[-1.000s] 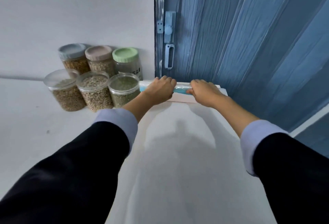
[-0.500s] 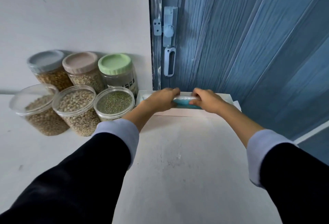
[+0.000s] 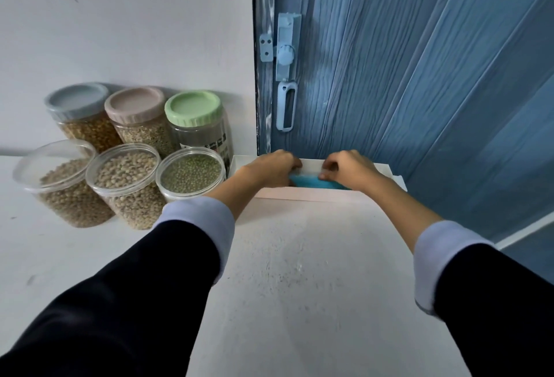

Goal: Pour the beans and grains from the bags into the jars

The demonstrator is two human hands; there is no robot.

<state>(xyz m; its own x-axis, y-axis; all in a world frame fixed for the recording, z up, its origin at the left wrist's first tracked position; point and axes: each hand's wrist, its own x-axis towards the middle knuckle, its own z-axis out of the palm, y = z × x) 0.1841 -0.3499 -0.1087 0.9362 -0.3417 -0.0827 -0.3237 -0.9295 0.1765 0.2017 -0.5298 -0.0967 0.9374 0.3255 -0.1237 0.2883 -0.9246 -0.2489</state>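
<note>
Both hands are in the white tray [image 3: 311,195] against the blue folding door [image 3: 419,77]. Left hand [image 3: 266,171] and right hand [image 3: 347,171] each have fingers curled down onto a blue bag [image 3: 311,182] lying flat in the tray; it looks like a pinch grip on its far edge, though the fingertips are partly hidden. The bag sits between and under the two hands, mostly covered.

To the left of the left hand are three open jars [image 3: 120,179], filled with pale beans, pale beans and green beans, touching in a row. Behind them stand three lidded jars [image 3: 135,119]; the green-lidded one looks nearly empty.

Judgement: the bag is thin film, soft and slippery. Its contents aren't visible; it looks flat, maybe light. Take it at both top corners and keep the mouth up, since loose grains would shift and spill quickly. The open jars already look full, so the destination is unclear.
</note>
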